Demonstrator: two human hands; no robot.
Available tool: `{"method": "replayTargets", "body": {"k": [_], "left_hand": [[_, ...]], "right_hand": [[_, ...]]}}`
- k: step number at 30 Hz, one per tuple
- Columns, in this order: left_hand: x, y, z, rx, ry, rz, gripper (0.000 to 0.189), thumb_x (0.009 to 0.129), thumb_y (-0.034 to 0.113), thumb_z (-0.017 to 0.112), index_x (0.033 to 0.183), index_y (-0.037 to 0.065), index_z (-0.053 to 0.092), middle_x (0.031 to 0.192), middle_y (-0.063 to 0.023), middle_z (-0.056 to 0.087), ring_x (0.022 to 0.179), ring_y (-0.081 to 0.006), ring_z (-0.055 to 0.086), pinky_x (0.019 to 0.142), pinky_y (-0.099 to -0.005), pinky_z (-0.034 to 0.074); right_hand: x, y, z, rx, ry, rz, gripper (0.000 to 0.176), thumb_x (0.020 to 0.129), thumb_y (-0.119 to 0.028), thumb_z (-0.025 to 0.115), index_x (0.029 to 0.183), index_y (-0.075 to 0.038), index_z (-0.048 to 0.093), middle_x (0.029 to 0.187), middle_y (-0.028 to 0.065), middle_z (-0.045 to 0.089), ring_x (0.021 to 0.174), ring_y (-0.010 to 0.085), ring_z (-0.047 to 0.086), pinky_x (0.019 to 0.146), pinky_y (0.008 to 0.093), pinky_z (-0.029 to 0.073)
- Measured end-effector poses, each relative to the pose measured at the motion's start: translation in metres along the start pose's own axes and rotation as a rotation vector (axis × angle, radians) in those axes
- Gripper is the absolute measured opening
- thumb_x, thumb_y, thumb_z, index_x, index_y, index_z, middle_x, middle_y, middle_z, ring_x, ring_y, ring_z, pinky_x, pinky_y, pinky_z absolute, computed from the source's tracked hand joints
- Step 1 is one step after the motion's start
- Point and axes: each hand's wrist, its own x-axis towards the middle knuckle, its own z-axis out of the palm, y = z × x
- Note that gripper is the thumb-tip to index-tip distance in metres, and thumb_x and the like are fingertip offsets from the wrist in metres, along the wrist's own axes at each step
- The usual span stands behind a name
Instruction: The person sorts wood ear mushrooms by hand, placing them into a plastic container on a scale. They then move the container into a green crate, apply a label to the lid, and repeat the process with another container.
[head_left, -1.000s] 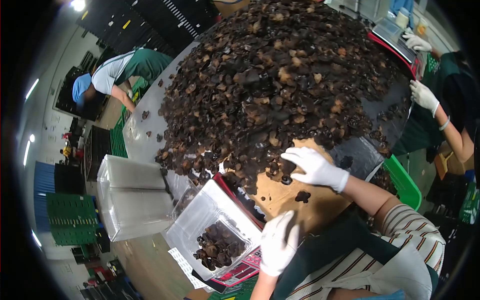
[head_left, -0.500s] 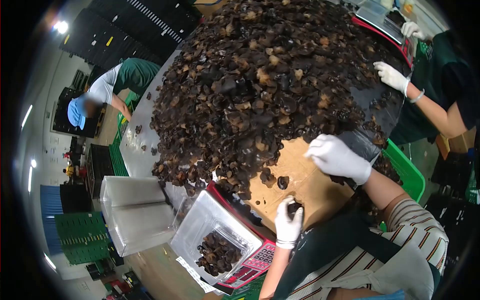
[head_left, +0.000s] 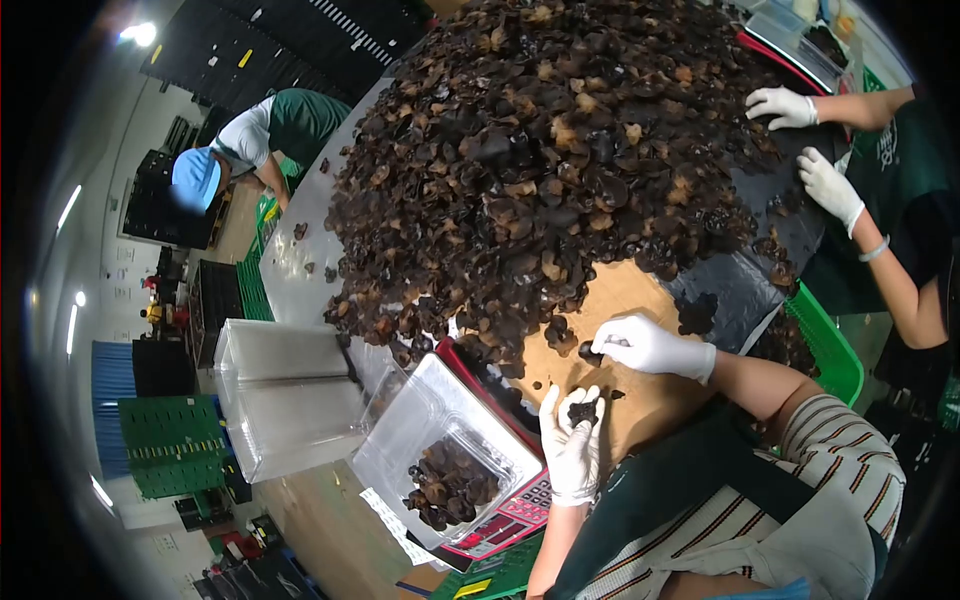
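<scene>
A piece of black fungus lies in my gloved left hand, with the fingers curled round it over the near edge of the brown board. My gloved right hand is palm down above the board, its fingertips pinched on another dark fungus piece. Just beyond them rests a loose piece. The large fungus heap rises behind the board. Left of my hands, a clear plastic box holding fungus sits on a red scale.
Stacked clear boxes stand left of the scale. A co-worker's gloved hands are at the heap's right side, near another scale. A person in a blue cap bends at the far left. A green crate is at right.
My right hand has come down and left onto a fungus piece on the board. My left hand has turned, showing the piece in it. The co-worker's hands at right have shifted.
</scene>
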Motion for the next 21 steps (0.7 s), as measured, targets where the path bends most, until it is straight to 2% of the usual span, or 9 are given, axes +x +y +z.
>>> {"method": "replayTargets", "body": {"k": [6,7,9,10,12,13,16,17,21], "left_hand": [[0.012,-0.02,-0.028,0.148,0.012,-0.089,0.059,0.083,-0.01,0.052,0.137,0.011,0.04,0.122,-0.0113,0.054,0.116,-0.0255,0.053,0.101,-0.0392,0.042],[0.012,-0.024,-0.029,0.299,-0.003,-0.096,0.06,0.084,-0.01,0.053,0.139,0.009,0.038,0.124,-0.0093,0.053,0.118,-0.0216,0.05,0.101,-0.0351,0.039],[0.006,-0.028,-0.027,0.619,-0.072,0.016,0.061,0.085,-0.006,0.055,0.142,0.004,0.034,0.134,-0.0106,0.045,0.126,-0.0229,0.044,0.105,-0.0366,0.034],[0.005,-0.028,-0.023,0.775,-0.101,0.117,0.061,0.086,-0.005,0.056,0.142,0.002,0.033,0.138,-0.0114,0.043,0.128,-0.024,0.042,0.107,-0.0377,0.033],[0.005,-0.02,-0.014,0.863,-0.028,0.113,0.062,0.086,-0.004,0.057,0.142,0.003,0.032,0.141,-0.0119,0.039,0.132,-0.0258,0.037,0.11,-0.0384,0.028],[0.006,-0.022,-0.018,0.812,-0.024,0.155,0.062,0.086,-0.005,0.058,0.142,0.004,0.032,0.139,-0.0126,0.041,0.126,-0.0231,0.042,0.105,-0.0352,0.035],[0.005,-0.018,-0.013,0.631,-0.007,0.138,0.063,0.086,-0.006,0.059,0.142,0.005,0.032,0.134,-0.0123,0.043,0.116,-0.0194,0.049,0.097,-0.0303,0.042],[0.007,-0.02,-0.014,0.624,-0.02,0.179,0.063,0.087,-0.007,0.059,0.142,0.005,0.032,0.131,-0.0113,0.045,0.106,-0.0165,0.054,0.089,-0.0259,0.046],[0.003,-0.018,-0.003,0.594,-0.024,0.249,0.061,0.087,-0.006,0.058,0.142,0.004,0.032,0.125,-0.0108,0.049,0.104,-0.0171,0.056,0.088,-0.0281,0.048]], "right_hand": [[-0.013,0.012,0.019,-0.415,0.15,-0.292,0.021,0.083,-0.01,0.059,0.103,-0.007,0.063,0.094,0.0083,0.06,0.083,0.0256,0.06,0.076,0.0344,0.048],[-0.012,0.011,0.022,-0.56,0.168,-0.363,0.023,0.082,-0.011,0.06,0.105,-0.007,0.063,0.095,0.0082,0.06,0.083,0.0255,0.06,0.077,0.0348,0.048],[-0.01,0.017,0.029,-0.724,0.188,-0.432,0.026,0.083,-0.015,0.061,0.108,-0.007,0.062,0.094,0.0096,0.059,0.081,0.0255,0.059,0.077,0.0366,0.049],[-0.006,0.022,0.029,-0.623,0.193,-0.391,0.026,0.084,-0.015,0.061,0.108,-0.006,0.062,0.093,0.0103,0.059,0.081,0.0259,0.059,0.076,0.0369,0.049],[0.004,0.02,0.026,-0.418,0.205,-0.32,0.027,0.084,-0.015,0.061,0.109,-0.005,0.061,0.09,0.0117,0.059,0.08,0.0268,0.059,0.075,0.0375,0.049],[0.004,0.006,0.016,-0.206,0.048,-0.058,0.026,0.087,-0.012,0.06,0.111,-0.003,0.06,0.092,0.01,0.062,0.08,0.0234,0.06,0.075,0.0361,0.05],[0.001,0.006,0.013,0.336,-0.078,-0.045,0.026,0.09,-0.012,0.06,0.114,-0.002,0.06,0.097,0.0059,0.065,0.081,0.0167,0.061,0.074,0.0319,0.05],[-0.003,0.005,0.013,0.379,-0.145,0.021,0.027,0.092,-0.012,0.057,0.118,-0.003,0.058,0.101,0.0048,0.065,0.08,0.0105,0.06,0.071,0.0268,0.05],[-0.015,-0.01,0.019,0.511,-0.263,0.208,0.032,0.094,-0.014,0.054,0.125,-0.005,0.056,0.097,0.0076,0.065,0.07,0.008,0.058,0.065,0.0221,0.049]]}}
